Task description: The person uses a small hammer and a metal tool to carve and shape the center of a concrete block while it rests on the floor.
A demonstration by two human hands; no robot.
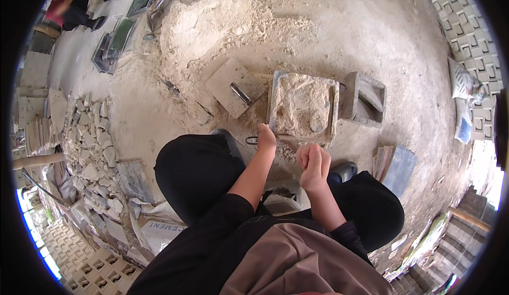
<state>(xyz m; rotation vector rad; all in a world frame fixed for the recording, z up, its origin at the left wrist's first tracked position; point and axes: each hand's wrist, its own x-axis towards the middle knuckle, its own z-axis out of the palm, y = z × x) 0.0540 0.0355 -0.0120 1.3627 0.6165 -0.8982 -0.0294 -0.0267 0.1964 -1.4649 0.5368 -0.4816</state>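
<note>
In front of me sits a square mould [273, 101] with a grey rim, filled with pale, lumpy sandy mix [302, 104]. My left hand [266, 138] is at its near left corner, beside a wire loop handle [252, 140]; its fingers are mostly hidden. Just off the near edge, my right hand [313, 163] is closed in a fist; what it holds, if anything, does not show clearly. Left of the mould lies a flat square plate [228, 80] with a shiny metal handle [241, 93]. A grey box-like frame [352, 106] stands to the right, a slab leaning inside.
A heap of pale powder [196, 27] lies beyond the mould. Broken stone pieces [95, 152] are piled at left, near a sack [161, 230]. Thin boards [398, 170] lean at right. Patterned blocks [466, 22] are stacked far right. Another person [71, 3] is at the far left.
</note>
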